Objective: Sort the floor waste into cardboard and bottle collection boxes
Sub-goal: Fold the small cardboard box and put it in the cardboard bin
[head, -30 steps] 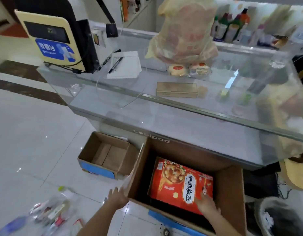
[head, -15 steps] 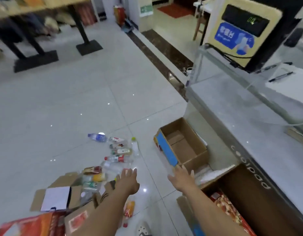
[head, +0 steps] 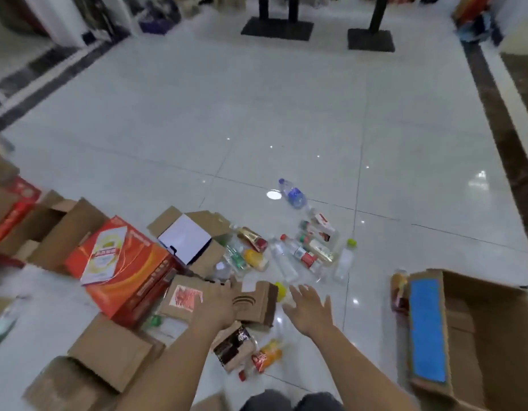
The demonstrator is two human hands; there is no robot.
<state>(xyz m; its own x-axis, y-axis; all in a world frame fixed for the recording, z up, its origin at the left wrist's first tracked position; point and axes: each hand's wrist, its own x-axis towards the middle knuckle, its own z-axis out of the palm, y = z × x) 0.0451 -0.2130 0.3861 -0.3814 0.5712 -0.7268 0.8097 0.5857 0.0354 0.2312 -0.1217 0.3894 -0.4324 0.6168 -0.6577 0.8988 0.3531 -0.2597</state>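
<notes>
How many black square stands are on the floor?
2: left black base at top middle, right black base just beside it. Others may be out of view.

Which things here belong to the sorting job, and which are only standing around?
Job: brown cardboard box with blue tape; clear plastic bottles; flattened brown cardboard pieces; large red carton.
Not job: black table bases; white tiled floor.

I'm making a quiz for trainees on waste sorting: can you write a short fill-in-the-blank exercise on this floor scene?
1. The open box at the right has a strip of ____ tape on its near flap.
2. The bottle lying farthest from the person has a ____ label.
3. The left hand rests on a piece of ____.
4. The right hand is open and holds ____.

Missing words: blue; blue; cardboard; nothing
</notes>
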